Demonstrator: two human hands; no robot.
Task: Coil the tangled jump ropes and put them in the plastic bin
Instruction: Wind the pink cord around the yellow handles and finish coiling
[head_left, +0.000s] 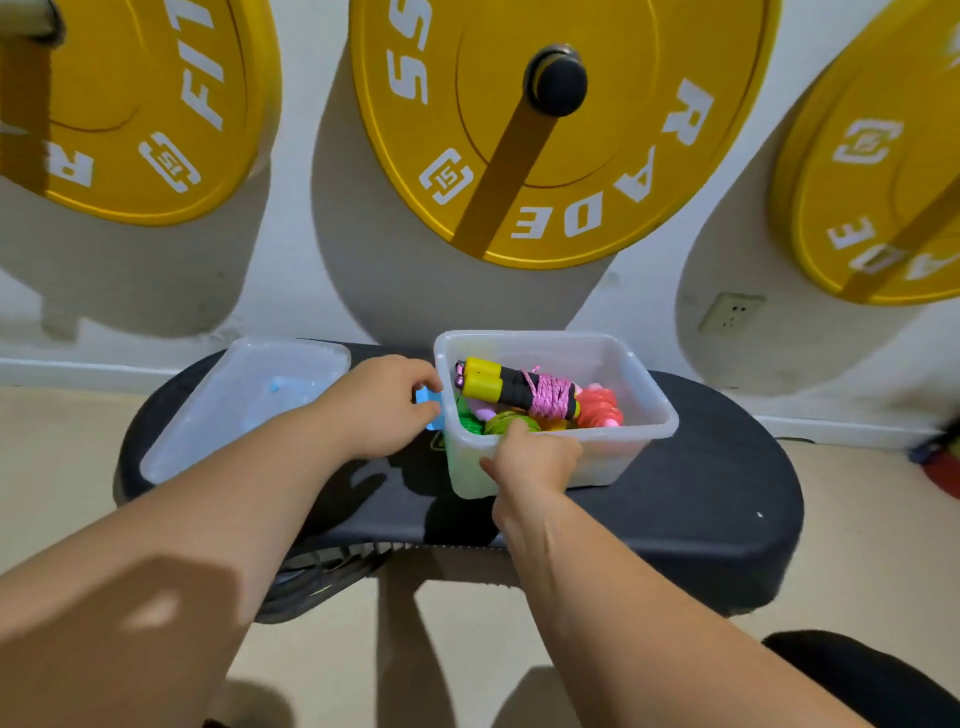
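A clear plastic bin (623, 447) stands on a black padded bench (701, 514). Inside lie coiled jump ropes: one with yellow-and-black handles wrapped in pink cord (519, 389), a green coil (506, 422) and a coral-red coil (600, 408). My right hand (530, 457) grips the bin's near rim, thumb inside touching the green coil. My left hand (382, 402) rests against the bin's left end, fingers curled at its blue handle clip (427, 397).
The bin's clear lid (244, 405) lies upside down on the bench to the left. Three yellow weight plates (561, 130) hang on the white wall behind. A wall socket (731, 313) sits low on the right. Beige floor surrounds the bench.
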